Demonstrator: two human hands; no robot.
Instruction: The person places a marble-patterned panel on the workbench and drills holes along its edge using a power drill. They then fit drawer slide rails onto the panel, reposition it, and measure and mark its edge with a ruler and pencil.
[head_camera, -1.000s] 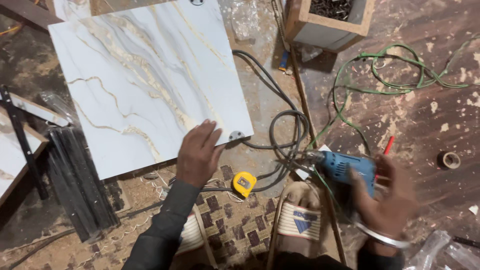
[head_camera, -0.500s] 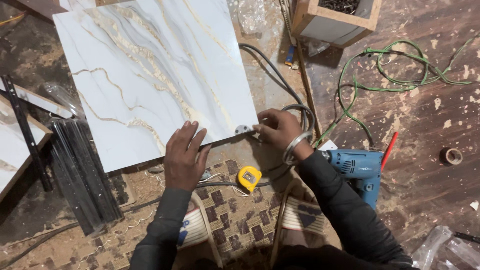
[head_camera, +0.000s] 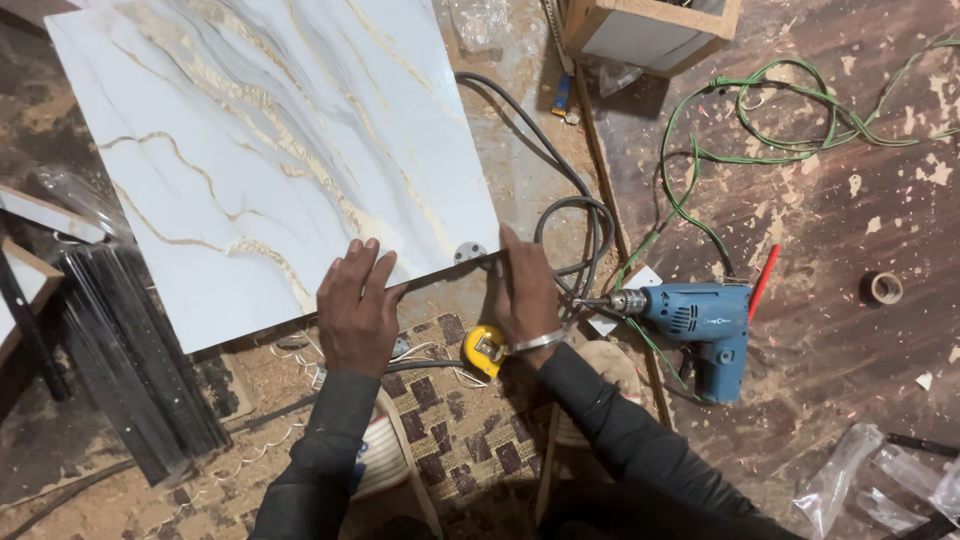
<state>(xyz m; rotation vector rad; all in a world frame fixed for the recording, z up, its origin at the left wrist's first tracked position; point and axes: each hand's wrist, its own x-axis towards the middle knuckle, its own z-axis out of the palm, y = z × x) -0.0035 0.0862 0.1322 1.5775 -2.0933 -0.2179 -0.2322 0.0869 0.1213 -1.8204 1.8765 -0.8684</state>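
The big white marble-patterned panel (head_camera: 270, 160) lies flat on the sawdust-covered floor (head_camera: 830, 220), and steadying it well looks to call for even pressure along its near edge. The left hand (head_camera: 357, 305) rests open, palm down, on that edge; the right hand (head_camera: 527, 290) grips the panel's near corner, fingers curled, while the blue drill (head_camera: 700, 320) lies just right of the panel.

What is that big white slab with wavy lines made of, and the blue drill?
The big white slab looks like glossy marble-patterned board or tile; its gold-grey veins shine. The blue drill seems to have a hard plastic body and a metal chuck.
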